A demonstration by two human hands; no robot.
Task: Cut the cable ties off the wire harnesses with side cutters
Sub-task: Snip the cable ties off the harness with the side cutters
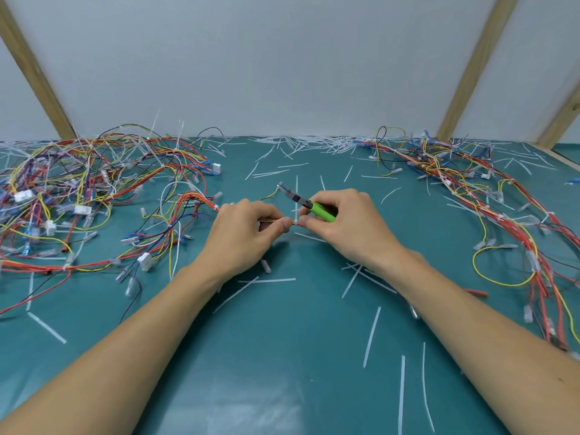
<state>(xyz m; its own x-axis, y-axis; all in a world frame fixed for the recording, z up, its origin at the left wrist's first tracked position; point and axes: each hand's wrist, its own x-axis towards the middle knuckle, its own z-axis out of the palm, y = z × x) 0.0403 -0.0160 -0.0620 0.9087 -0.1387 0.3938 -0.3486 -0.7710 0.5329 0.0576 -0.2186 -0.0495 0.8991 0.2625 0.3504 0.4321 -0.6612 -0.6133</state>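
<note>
My left hand (248, 229) pinches a thin bundle of red and yellow wires (272, 220) at the middle of the green mat. My right hand (342, 221) grips the green-handled side cutters (314, 208) in its palm, jaws pointing up and to the left, while its thumb and fingertips pinch the same bundle just right of my left thumb. A yellow wire (272, 193) from this harness curves up towards the cutter tip. The harness trails off left into a red, blue and yellow loop (188, 199). No cable tie can be made out between my fingers.
A big tangle of coloured harnesses with white connectors (62, 196) covers the left of the mat (282, 356). Another heap of harnesses (470, 183) runs down the right side. Cut white tie strips (372, 335) lie scattered everywhere. A white wall with wooden posts (470, 67) stands behind.
</note>
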